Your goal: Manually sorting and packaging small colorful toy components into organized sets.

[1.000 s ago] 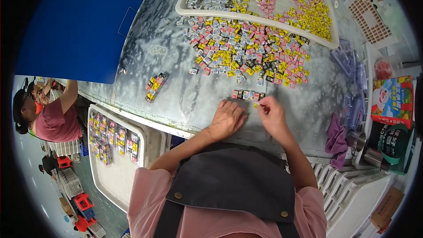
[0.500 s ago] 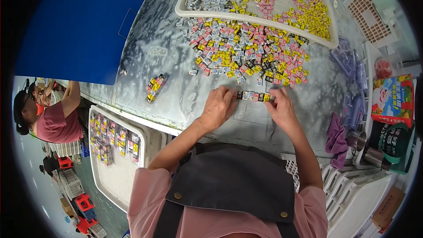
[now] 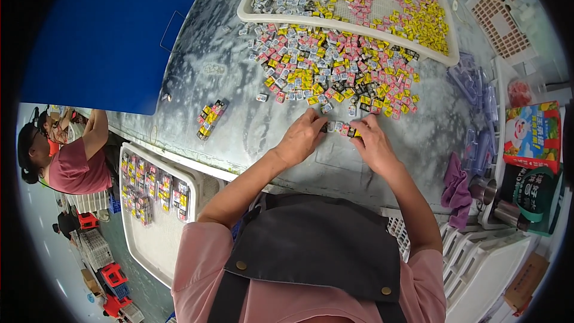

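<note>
A short row of small wrapped blocks [image 3: 339,127], in white, pink, black and yellow, lies between my hands on the metal table. My left hand [image 3: 301,139] is closed with its fingertips at the row's left end. Around the right end my right hand [image 3: 375,145] is closed, its fingers covering part of the yellow and black blocks. Just beyond both hands spreads a loose pile of the same small blocks [image 3: 335,72]. A finished-looking bundle of block rows [image 3: 211,119] lies apart to the left.
Behind the pile stands a white tray [image 3: 245,12] of sorted blocks. Another white tray [image 3: 149,257] with bundles is at the lower left. Clear purplish plastic sleeves [image 3: 478,113], a purple cloth [image 3: 457,191] and a metal cup [image 3: 483,189] are at right. A blue panel [image 3: 113,36] and a co-worker [image 3: 78,161] are left.
My hands have come closer together and slightly farther from me. The right fingers now reach over more of the row, and less of it shows between the hands.
</note>
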Motion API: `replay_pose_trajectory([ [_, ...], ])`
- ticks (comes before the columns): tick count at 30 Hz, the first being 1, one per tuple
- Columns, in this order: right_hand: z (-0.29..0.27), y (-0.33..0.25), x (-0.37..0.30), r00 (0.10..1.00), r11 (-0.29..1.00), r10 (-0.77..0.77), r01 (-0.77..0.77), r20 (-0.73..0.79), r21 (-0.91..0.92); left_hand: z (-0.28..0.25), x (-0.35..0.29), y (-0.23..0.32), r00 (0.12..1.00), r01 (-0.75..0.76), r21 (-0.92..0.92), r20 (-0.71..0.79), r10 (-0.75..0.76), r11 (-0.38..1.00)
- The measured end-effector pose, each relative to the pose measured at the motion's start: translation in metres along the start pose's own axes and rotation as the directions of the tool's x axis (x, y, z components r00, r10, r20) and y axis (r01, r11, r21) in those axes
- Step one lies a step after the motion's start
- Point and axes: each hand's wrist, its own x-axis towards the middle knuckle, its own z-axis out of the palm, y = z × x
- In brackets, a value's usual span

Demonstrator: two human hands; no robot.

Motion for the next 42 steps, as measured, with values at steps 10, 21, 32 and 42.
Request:
replay_pose_trajectory([
  [10,0.007,-0.012,0.010,0.998,0.989,0.059,-0.060,-0.010,-0.133,0.007,0.005,0.000,0.999,-0.025,0.157,0.031,0.021,0.987],
  [21,0.007,-0.013,0.017,0.999,0.979,0.035,-0.031,0.018,-0.202,0.010,0.016,0.004,0.998,-0.027,0.247,0.061,0.012,0.969],
  [32,0.008,-0.010,0.017,0.999,0.974,0.030,-0.023,0.025,-0.226,0.012,0.030,0.008,0.982,0.033,0.336,0.165,-0.093,0.941],
  [42,0.005,-0.011,0.021,0.993,0.960,-0.001,0.035,0.120,-0.277,0.016,0.016,0.005,0.992,-0.037,0.317,0.126,-0.004,0.948],
])
